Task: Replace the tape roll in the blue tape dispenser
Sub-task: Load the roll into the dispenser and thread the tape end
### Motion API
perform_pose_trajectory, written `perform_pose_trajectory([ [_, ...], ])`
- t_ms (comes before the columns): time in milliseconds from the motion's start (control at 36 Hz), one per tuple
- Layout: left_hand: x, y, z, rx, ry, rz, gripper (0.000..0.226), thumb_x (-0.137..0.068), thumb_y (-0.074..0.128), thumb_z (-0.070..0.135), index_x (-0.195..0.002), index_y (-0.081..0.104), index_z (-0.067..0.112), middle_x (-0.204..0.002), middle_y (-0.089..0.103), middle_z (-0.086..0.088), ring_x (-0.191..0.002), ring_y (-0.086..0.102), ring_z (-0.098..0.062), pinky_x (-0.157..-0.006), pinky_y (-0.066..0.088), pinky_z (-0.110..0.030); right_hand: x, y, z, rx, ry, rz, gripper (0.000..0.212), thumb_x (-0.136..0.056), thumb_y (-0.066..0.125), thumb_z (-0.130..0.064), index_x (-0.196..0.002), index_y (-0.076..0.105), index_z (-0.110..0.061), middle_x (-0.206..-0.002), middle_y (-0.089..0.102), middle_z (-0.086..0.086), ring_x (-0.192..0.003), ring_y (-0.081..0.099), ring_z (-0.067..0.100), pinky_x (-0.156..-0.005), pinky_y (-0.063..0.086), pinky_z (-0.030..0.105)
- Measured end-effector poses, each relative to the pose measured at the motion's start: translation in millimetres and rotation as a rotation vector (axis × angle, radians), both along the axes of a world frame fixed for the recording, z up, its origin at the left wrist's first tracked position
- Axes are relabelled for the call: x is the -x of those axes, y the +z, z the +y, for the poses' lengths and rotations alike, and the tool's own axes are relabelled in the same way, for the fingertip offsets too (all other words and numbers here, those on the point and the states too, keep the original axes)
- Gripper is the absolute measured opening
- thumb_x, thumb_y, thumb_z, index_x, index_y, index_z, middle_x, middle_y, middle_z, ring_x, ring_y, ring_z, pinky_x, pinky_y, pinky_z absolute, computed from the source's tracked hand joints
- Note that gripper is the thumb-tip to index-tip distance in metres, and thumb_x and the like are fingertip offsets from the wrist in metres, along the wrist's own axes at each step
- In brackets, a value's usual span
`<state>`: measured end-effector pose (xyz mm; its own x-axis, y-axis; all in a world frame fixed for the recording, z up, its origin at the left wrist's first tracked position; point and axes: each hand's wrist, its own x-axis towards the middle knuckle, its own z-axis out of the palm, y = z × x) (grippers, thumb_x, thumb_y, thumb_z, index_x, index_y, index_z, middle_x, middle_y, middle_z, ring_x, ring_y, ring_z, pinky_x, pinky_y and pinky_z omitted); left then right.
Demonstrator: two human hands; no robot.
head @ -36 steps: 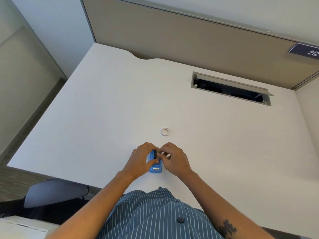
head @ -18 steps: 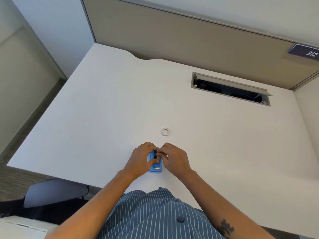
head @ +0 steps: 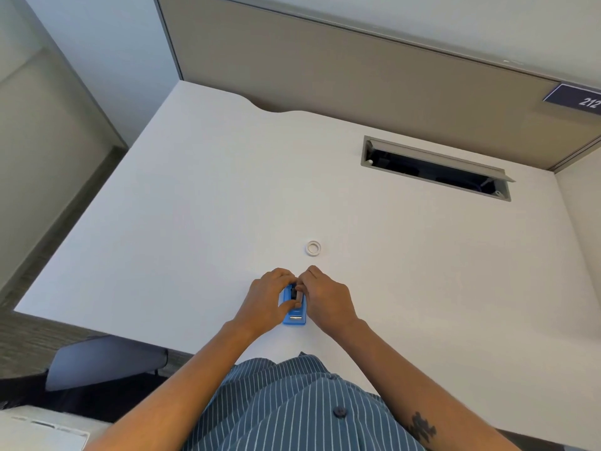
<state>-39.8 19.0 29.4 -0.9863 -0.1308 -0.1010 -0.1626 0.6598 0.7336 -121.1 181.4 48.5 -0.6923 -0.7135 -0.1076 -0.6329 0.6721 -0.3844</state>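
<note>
The blue tape dispenser (head: pixel 295 315) lies on the white desk (head: pixel 195 206) near its front edge. My left hand (head: pixel 266 299) grips its left side. My right hand (head: pixel 327 299) is curled over the right side, fingertips pinching a small dark part (head: pixel 295 293) in the dispenser's slot. My fingers hide most of the slot, so I cannot tell what the part is. A small white tape ring (head: pixel 313 248) lies flat on the desk a short way beyond my hands, untouched.
A long open cable slot with a grey flap (head: pixel 435 167) is cut into the desk at the back right. A beige partition (head: pixel 325 70) bounds the far edge. A chair's grey armrest (head: pixel 104 359) sits below the desk's front left.
My right-hand fingers have closed in tighter over the dispenser's slot. Both hands and the dispenser stay in the same spot, and the white ring has not moved.
</note>
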Motion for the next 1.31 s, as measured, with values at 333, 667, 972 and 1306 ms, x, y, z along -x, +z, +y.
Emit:
perform_pose_trajectory([
  [333,-3,0,0,-0.077,0.029,0.025,0.042,-0.084,0.082,0.035,-0.121,0.065,0.026,-0.119,0.07,0.006,-0.106,0.065,-0.016,-0.099,0.056,-0.044,-3,-2,3,-0.054,-0.013,-0.056,0.007,-0.105,0.057,-0.012,-0.111,0.058,-0.015,-0.11,0.058,0.0,-0.084,0.059,0.02,-0.063,0.053,0.039],
  [667,-5,-1,-1,-0.093,-0.01,0.057,0.041,-0.089,0.081,0.032,-0.125,0.066,0.023,-0.123,0.069,0.005,-0.112,0.064,-0.017,-0.1,0.055,-0.047,-9,-1,2,-0.062,-0.004,-0.069,0.01,-0.103,0.058,-0.009,-0.111,0.06,-0.016,-0.109,0.058,-0.001,-0.088,0.06,0.019,-0.066,0.057,0.043],
  [972,-7,-5,0,-0.094,0.005,0.044,0.044,-0.088,0.082,0.028,-0.127,0.063,0.025,-0.126,0.067,0.006,-0.114,0.063,-0.015,-0.104,0.054,-0.047,-14,-1,4,-0.06,0.002,-0.038,0.009,-0.103,0.058,-0.008,-0.109,0.059,-0.014,-0.104,0.057,0.0,-0.085,0.057,0.02,-0.058,0.044,0.035],
  [1306,-18,-18,-15,-0.074,-0.159,-0.017,0.094,-0.081,0.084,0.058,-0.158,0.042,0.026,-0.162,0.047,0.006,-0.147,0.046,-0.014,-0.124,0.035,-0.04,-25,1,9,-0.029,-0.014,-0.04,0.003,-0.104,0.062,-0.014,-0.106,0.064,-0.014,-0.106,0.06,0.0,-0.089,0.059,0.018,-0.058,0.035,0.03],
])
